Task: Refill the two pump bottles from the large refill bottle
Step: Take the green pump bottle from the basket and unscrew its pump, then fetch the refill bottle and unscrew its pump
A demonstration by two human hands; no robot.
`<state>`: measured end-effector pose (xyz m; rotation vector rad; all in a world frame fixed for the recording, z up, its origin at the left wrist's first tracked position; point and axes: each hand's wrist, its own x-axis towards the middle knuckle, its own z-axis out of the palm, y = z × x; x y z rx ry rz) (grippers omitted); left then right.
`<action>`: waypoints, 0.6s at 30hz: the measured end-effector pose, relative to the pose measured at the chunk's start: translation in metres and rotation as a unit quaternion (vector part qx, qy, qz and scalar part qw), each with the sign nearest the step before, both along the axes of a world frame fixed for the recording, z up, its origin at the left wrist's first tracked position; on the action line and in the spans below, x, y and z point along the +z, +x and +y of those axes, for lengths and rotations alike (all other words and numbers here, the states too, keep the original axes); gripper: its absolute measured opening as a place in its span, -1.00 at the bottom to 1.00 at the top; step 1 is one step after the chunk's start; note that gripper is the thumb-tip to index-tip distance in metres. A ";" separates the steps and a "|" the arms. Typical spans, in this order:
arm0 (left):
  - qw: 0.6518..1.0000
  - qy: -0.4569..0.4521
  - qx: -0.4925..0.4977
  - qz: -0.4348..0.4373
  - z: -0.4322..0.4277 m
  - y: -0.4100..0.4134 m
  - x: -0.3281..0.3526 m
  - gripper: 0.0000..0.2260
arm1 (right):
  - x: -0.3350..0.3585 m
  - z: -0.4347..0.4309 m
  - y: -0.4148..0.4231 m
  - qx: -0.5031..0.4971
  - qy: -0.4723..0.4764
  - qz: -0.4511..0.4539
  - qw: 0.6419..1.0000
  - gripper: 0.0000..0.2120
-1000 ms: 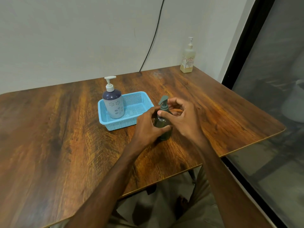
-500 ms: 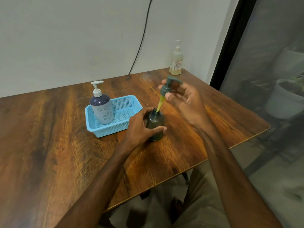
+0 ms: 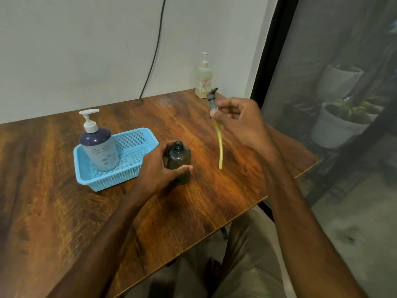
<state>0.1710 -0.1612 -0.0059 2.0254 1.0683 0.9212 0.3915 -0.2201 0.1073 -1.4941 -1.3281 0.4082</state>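
A small dark green bottle [image 3: 180, 162] stands upright on the wooden table [image 3: 53, 211] with its neck uncapped. My left hand [image 3: 159, 168] grips its left side. My right hand [image 3: 238, 121] holds the bottle's grey pump head [image 3: 212, 101] in the air to the right of the bottle, its yellow dip tube [image 3: 220, 147] hanging down clear of the neck. A purple-and-grey pump bottle [image 3: 99, 145] with a white pump stands in a light blue basket [image 3: 111, 181] left of my hands. A pale yellowish pump bottle [image 3: 203, 80] stands at the table's far right corner by the wall.
A black cable [image 3: 154, 50] runs down the white wall behind the table. The table's right edge [image 3: 300, 175] lies just beyond my right hand, beside a dark screened window with potted plants [image 3: 341, 123] outside. My legs show below the near table edge.
My right hand lifted the pump head out of the dark bottle and carried it to the right, so the dip tube is fully out. My left hand stayed on the bottle.
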 end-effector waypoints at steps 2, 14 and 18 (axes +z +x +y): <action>1.000 0.002 -0.004 -0.001 0.002 0.001 -0.001 -0.35 | -0.023 0.004 0.001 -0.018 -0.070 -0.040 0.997 -0.70; 1.000 -0.007 0.003 0.011 0.009 0.003 -0.004 -0.31 | -0.125 0.023 -0.013 -0.075 -0.216 -0.177 0.957 -0.80; 1.000 -0.006 0.001 0.008 0.007 0.004 -0.004 -0.32 | -0.132 0.024 -0.010 -0.082 -0.197 -0.183 0.960 -0.73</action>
